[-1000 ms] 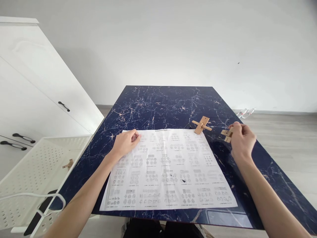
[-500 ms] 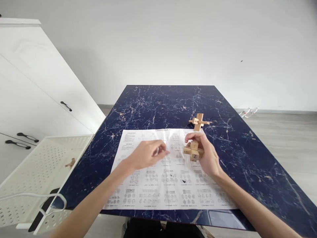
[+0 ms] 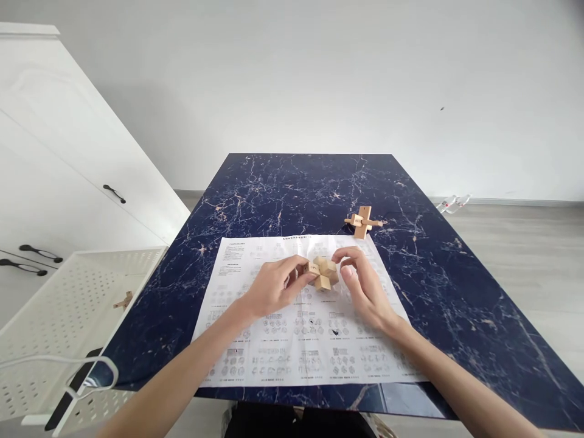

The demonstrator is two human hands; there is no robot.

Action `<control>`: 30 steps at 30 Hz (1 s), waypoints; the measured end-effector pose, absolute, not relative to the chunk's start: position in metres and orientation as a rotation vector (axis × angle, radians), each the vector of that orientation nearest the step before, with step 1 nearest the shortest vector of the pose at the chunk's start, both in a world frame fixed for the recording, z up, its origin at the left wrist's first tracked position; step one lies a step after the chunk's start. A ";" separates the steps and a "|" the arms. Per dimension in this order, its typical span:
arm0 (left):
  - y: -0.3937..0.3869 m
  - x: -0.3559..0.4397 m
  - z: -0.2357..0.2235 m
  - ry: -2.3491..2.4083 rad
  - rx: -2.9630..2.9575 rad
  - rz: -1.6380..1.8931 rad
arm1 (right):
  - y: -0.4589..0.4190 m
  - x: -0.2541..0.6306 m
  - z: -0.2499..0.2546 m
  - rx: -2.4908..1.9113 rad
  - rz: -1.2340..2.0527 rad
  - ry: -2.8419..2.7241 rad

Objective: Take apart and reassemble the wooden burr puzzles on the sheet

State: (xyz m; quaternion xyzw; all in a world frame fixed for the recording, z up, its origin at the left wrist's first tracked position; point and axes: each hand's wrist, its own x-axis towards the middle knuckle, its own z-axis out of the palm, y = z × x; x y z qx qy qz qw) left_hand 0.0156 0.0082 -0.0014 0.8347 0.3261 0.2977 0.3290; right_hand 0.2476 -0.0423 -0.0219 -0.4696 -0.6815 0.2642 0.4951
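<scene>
A wooden burr puzzle (image 3: 325,275) of interlocked blocks is held above the printed sheet (image 3: 283,365). Its left end is pinched between the thumb and fingers of my left hand (image 3: 278,283). My right hand (image 3: 367,286) is just right of the puzzle, thumb and fingers apart and curved toward it, with a fingertip close to the upper right block. Small printed marks show on the end in my left fingers. Beyond the sheet's top right corner stands another wooden puzzle (image 3: 363,222), cross-shaped with a thin bar through it.
The blue marbled table (image 3: 292,188) carries the sheet of diagrams. A white perforated cart (image 3: 68,304) on the left holds a small wooden piece (image 3: 123,300), with a white cable (image 3: 55,360) over its near end. White cabinets (image 3: 68,146) stand further left.
The burr puzzle has moved left and turned, passing from my right hand to my left. My right hand has opened its fingers off it, and the view has shifted slightly.
</scene>
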 end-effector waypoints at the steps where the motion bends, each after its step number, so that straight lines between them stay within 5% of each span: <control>1: 0.009 0.015 -0.001 0.866 2.157 0.813 | -0.042 0.249 -0.023 -1.172 0.625 -1.682; 9: 0.010 0.016 -0.002 0.830 2.121 0.988 | -0.042 0.251 -0.029 -1.240 0.947 -1.813; 15: 0.007 0.014 -0.004 0.820 1.986 0.659 | -0.046 0.243 -0.024 -1.207 1.131 -1.723; 23: -0.003 0.026 -0.004 0.832 1.979 0.843 | -0.050 0.241 -0.029 -1.237 0.768 -1.692; 30: -0.002 0.023 0.001 0.814 1.952 0.849 | -0.047 0.246 -0.021 -1.140 0.922 -1.652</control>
